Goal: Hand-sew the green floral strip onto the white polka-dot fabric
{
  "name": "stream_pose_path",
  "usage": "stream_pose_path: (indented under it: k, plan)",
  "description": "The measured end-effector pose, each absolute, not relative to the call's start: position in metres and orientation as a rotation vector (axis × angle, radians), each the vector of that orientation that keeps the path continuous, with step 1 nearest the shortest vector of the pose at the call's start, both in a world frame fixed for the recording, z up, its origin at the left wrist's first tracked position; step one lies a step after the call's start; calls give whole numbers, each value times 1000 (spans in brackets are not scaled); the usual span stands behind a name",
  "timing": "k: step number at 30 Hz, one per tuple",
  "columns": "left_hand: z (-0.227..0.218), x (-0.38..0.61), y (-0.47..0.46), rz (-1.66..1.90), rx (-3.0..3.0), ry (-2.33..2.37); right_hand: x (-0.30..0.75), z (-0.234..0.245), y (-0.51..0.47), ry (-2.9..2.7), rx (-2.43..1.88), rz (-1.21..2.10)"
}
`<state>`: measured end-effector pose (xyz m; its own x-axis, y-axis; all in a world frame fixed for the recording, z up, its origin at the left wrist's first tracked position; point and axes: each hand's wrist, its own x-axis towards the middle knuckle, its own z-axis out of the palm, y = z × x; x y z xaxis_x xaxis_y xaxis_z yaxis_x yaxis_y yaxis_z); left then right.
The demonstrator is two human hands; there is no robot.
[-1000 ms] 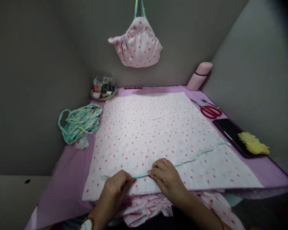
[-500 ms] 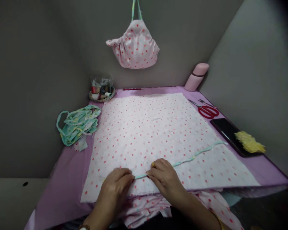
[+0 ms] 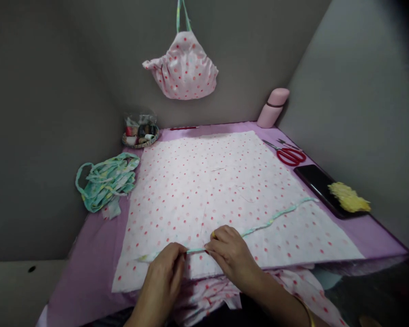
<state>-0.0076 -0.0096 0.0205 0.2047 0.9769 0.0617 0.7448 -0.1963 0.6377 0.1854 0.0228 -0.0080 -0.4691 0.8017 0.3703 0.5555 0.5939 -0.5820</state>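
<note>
On dotted cloth (image 3: 197,190), left hand (image 3: 162,272) and right hand (image 3: 230,256) pinch a strip (image 3: 269,222).

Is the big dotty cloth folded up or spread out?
Spread out: the dotted fabric lies flat across the purple table cover, with its far corners showing.

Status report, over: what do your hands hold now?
Left hand and right hand pinching mint fabric strip, laid on polka-dot cloth. Red scissors far right.

Our left grip (image 3: 162,272) and right grip (image 3: 230,256) sit just apart at the bottom centre of the frame, both curled and pinching, while our right forearm (image 3: 276,299) slants in from the lower right.
</note>
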Motion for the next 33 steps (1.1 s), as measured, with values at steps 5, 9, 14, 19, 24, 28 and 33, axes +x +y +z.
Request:
stream_pose_path:
  k: [5,9,14,19,24,28,33]
  plan:
    - [11,-3,-12,719,1955,1655,186,-6,22,-2237,-1100,497]
    - [-2,0,-10,852,2083,1641,186,-6,22,-2234,-1102,523]
    - [-1,3,-9,799,2167,1594,185,-8,22,-2252,-1090,501]
    - [4,1,-9,775,2091,1539,186,-6,23,-2245,-1080,551]
    - [12,-4,-3,612,1903,1507,187,-6,25,-2236,-1079,637]
    - [17,-5,1,536,1777,1550,193,-7,29,-2205,-1092,662]
    - [12,-11,4,487,1652,1574,226,0,40,-2323,-1082,643]
